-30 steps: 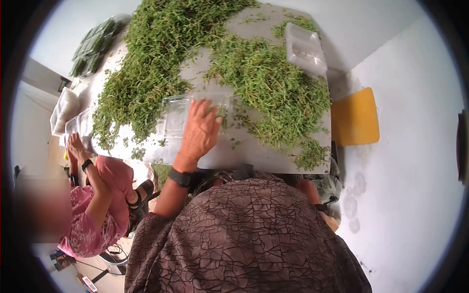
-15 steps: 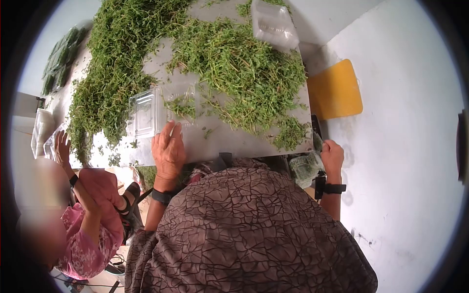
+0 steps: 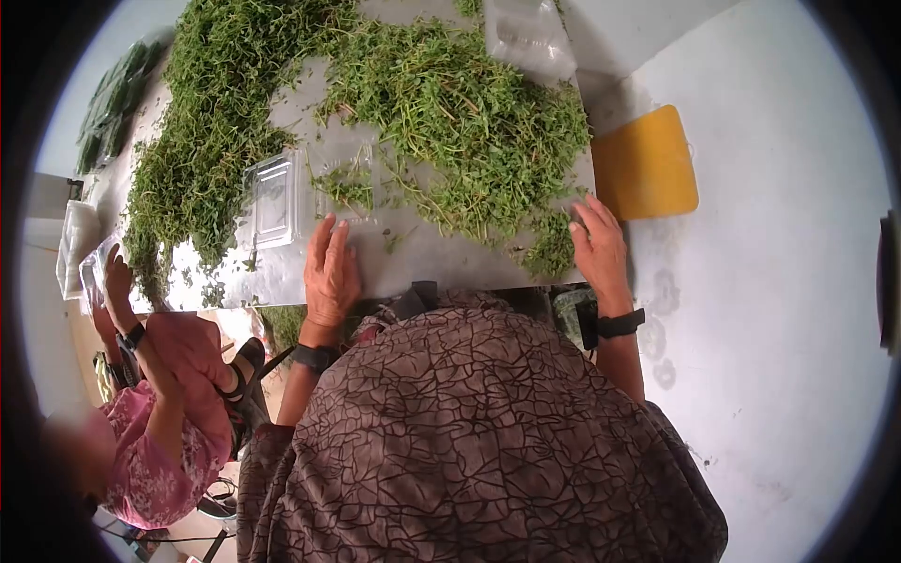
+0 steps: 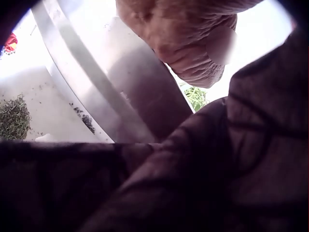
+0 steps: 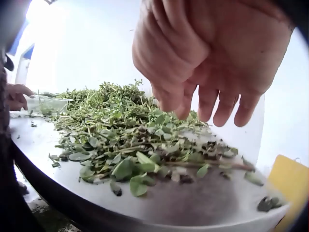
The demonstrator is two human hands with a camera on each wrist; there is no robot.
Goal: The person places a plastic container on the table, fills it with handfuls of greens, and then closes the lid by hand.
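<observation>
My left hand (image 3: pixel 330 280) is at the table's near edge, fingers extended, fingertips right at the near rim of a clear plastic clamshell box (image 3: pixel 305 208). The box lies with its lid folded out to the left, and a small bunch of leafy greens (image 3: pixel 349 186) sits in its right half. Above the table's right corner, my right hand (image 3: pixel 603 251) has its fingers loosely extended and holds nothing. The right wrist view shows its palm (image 5: pixel 227 53) and fingers over the pile of greens (image 5: pixel 130 130). Sleeve cloth covers much of the left wrist view.
Large heaps of greens (image 3: pixel 211 122) cover the metal table (image 3: pixel 432 263). A stack of clear boxes (image 3: pixel 530 42) stands at the back right, and filled packs (image 3: pixel 117 108) at the far left. Another person (image 3: pixel 164 441) works at the left. A yellow board (image 3: pixel 648 167) is beside the right wall.
My left hand has drawn back from over the box to its near rim. My right hand has come up from below the table's right side to the corner by the greens, its fingers uncurling.
</observation>
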